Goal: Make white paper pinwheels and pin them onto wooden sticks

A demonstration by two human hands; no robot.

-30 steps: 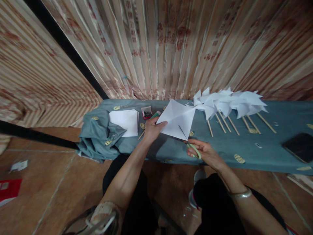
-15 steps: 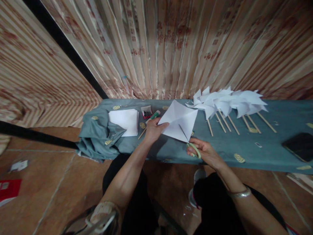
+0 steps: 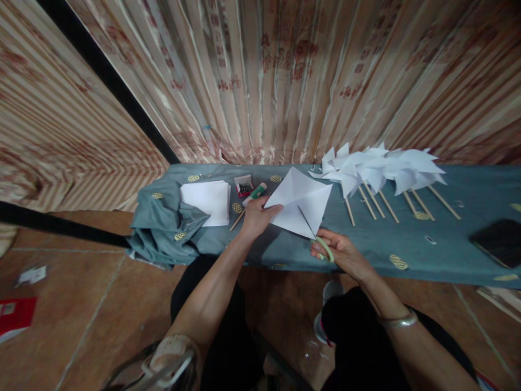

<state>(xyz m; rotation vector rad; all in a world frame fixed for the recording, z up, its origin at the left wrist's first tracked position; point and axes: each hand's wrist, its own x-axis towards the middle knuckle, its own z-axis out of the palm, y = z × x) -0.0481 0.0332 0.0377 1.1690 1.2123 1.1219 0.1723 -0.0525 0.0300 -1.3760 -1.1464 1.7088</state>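
Observation:
My left hand (image 3: 259, 215) pinches the left corner of a white square sheet of paper (image 3: 295, 195), thumb on top, and holds it up over the cloth. Fold creases cross the sheet. In my right hand (image 3: 336, 248) are scissors with light green handles (image 3: 325, 248). One dark blade lies over the paper from its lower corner toward the middle; the other blade is hidden, apparently beneath the sheet. Just beyond my left hand lie a green-and-white tube (image 3: 256, 192) and a wooden stick (image 3: 237, 221).
Several white paper pinwheels (image 3: 374, 168) on wooden sticks lie at the right back of the cloth-covered bench (image 3: 358, 260). A paper stack (image 3: 207, 202) and a small red box of dark bits (image 3: 245, 185) sit left. A black phone-like object (image 3: 499, 243) lies far right.
The paper has shifted very slightly to the right against the scissors. Both hands keep nearly the same place and grip.

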